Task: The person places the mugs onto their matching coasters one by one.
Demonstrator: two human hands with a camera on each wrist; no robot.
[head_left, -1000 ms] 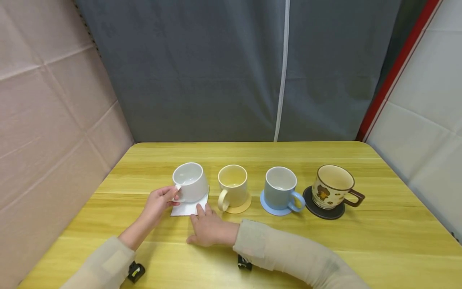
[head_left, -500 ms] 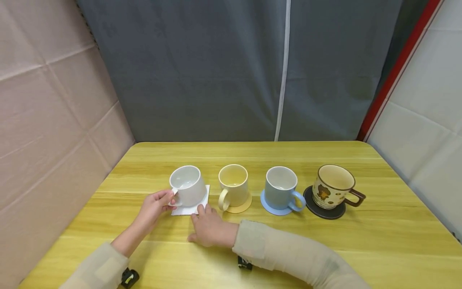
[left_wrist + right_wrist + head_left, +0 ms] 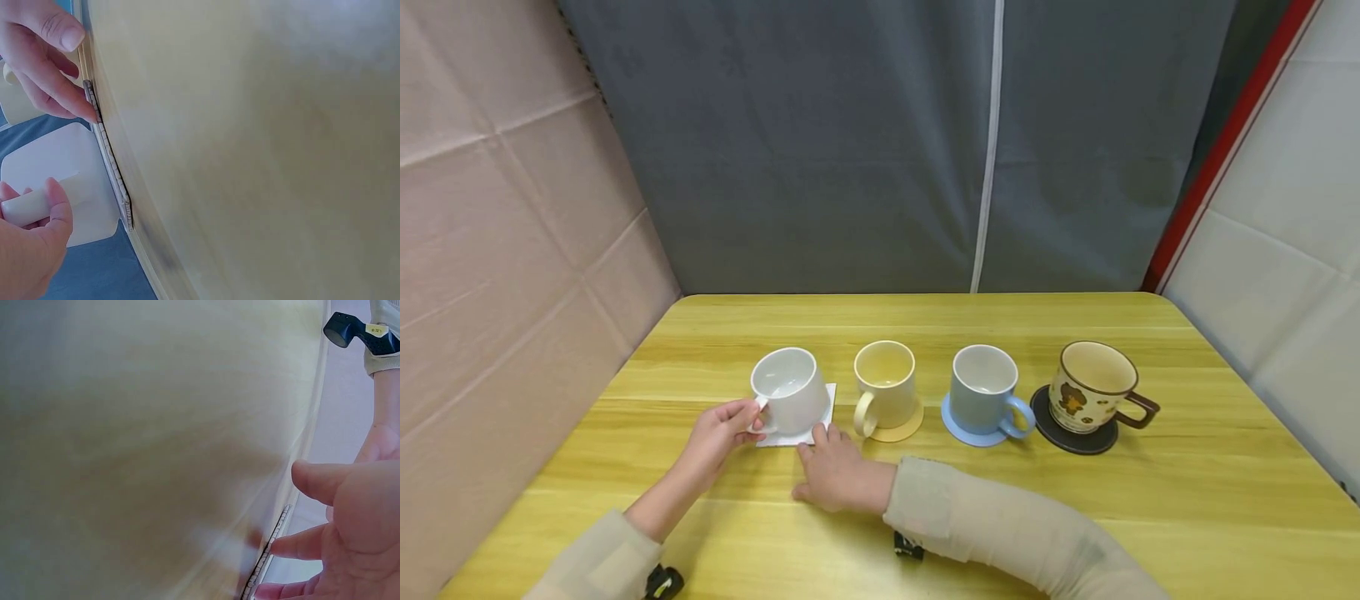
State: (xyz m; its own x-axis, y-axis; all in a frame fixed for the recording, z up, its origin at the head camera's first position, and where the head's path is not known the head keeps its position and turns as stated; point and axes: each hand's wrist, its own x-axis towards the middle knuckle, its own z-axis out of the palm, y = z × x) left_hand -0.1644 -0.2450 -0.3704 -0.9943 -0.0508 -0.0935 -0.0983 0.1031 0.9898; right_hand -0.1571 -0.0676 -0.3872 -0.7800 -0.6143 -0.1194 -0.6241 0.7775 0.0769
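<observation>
White mug (image 3: 788,388), tilted toward the left, stands on a square white coaster (image 3: 808,431) at the left end of a row on the wooden table (image 3: 925,517). Left hand (image 3: 718,431) pinches the mug's handle between thumb and curled fingers. Right hand (image 3: 835,475) lies flat on the table, straight fingertips pressing the coaster's near edge. To the right stand a cream mug (image 3: 883,387), a blue mug (image 3: 985,392) and a bear-print mug (image 3: 1090,387), each on its own coaster.

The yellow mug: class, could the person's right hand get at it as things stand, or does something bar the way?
Probably yes. The right hand rests by the white coaster, and bare table lies between it and the yellow mug.
</observation>
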